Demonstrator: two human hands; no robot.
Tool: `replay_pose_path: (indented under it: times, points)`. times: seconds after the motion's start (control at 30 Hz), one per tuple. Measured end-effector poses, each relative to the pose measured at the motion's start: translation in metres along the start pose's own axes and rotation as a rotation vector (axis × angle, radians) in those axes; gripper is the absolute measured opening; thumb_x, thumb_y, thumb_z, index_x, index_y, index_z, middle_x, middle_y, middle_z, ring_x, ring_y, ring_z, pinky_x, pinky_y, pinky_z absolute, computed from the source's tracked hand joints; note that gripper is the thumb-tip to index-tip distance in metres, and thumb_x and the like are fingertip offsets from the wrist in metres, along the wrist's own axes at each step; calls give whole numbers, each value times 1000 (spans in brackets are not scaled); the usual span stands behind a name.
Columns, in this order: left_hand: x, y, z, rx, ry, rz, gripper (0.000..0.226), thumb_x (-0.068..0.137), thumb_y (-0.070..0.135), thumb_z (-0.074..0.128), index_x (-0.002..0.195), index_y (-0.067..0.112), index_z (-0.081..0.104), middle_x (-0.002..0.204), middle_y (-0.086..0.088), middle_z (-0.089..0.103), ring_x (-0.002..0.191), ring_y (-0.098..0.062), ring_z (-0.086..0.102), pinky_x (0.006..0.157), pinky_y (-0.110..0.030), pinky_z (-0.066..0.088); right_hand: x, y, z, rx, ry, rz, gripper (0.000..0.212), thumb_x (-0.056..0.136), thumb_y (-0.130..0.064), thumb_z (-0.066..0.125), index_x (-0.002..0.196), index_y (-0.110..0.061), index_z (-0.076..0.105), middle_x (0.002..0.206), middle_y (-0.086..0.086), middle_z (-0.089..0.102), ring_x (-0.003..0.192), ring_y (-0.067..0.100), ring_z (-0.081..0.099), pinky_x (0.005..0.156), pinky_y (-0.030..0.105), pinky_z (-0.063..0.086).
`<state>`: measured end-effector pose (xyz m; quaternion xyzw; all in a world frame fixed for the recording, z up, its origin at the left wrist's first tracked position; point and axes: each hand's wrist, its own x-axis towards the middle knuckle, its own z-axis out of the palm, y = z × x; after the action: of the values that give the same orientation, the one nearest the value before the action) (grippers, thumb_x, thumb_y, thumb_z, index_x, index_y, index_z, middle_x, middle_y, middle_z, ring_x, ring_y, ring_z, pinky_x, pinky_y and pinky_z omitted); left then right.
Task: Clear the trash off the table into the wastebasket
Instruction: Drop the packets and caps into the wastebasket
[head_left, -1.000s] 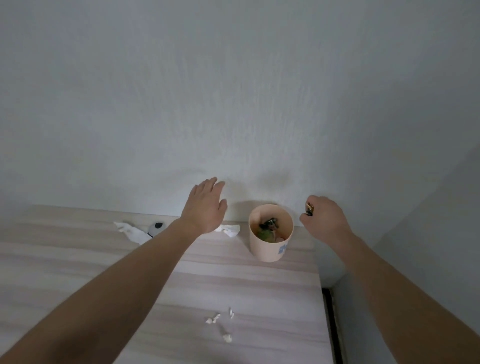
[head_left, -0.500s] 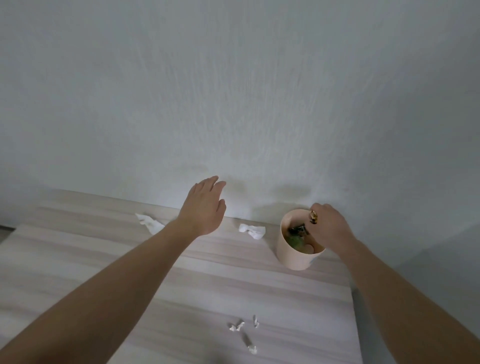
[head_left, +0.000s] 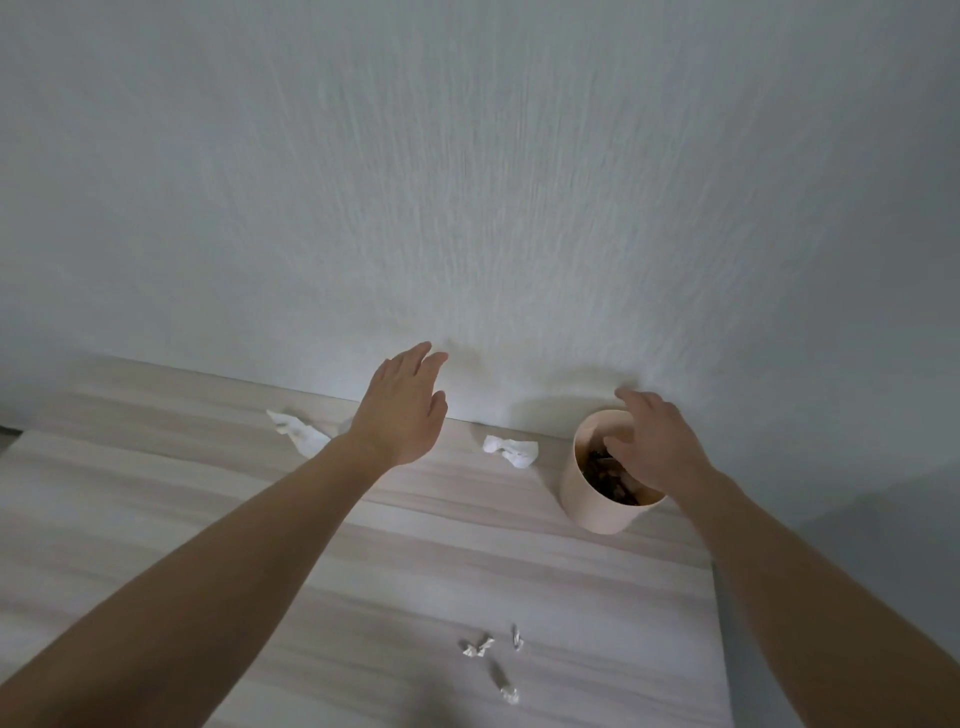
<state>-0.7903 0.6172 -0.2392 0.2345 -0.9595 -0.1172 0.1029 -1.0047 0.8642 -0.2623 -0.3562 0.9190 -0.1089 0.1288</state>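
A small peach-coloured wastebasket stands near the table's back right corner with dark trash inside. My right hand hovers over its mouth with fingers spread and nothing in them. My left hand floats flat and open above the back of the table. A crumpled white tissue lies between the hand and the basket. Another white tissue lies to the left, partly behind my left forearm. Small white paper scraps lie near the front of the table.
The light wooden table runs up to a plain white wall. Its right edge drops off just right of the wastebasket, with a dark gap beside it.
My right hand moved over the wastebasket and spread its fingers; the small dark item it pinched is gone from it. The view shifted left. My left hand stayed raised and open.
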Motion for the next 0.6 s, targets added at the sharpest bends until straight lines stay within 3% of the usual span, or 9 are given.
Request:
replay_pose_path:
  times: [0.37, 0.6]
  points:
    - [-13, 14, -12, 6, 13, -4, 49, 95, 22, 45, 142, 11, 37, 151, -16, 34, 139, -31, 33, 115, -43, 25, -24, -8, -28, -264, 134, -27, 59, 94, -42, 39, 146, -17, 26, 152, 6, 32, 140, 27, 26, 110, 44, 30]
    - [-37, 26, -27, 14, 19, -5, 49, 96, 24, 45, 142, 11, 37, 150, -15, 36, 138, -31, 33, 115, -42, 24, -55, -18, -50, -287, 152, -13, 60, 96, -42, 33, 149, -16, 22, 155, 6, 28, 143, 26, 22, 116, 43, 23]
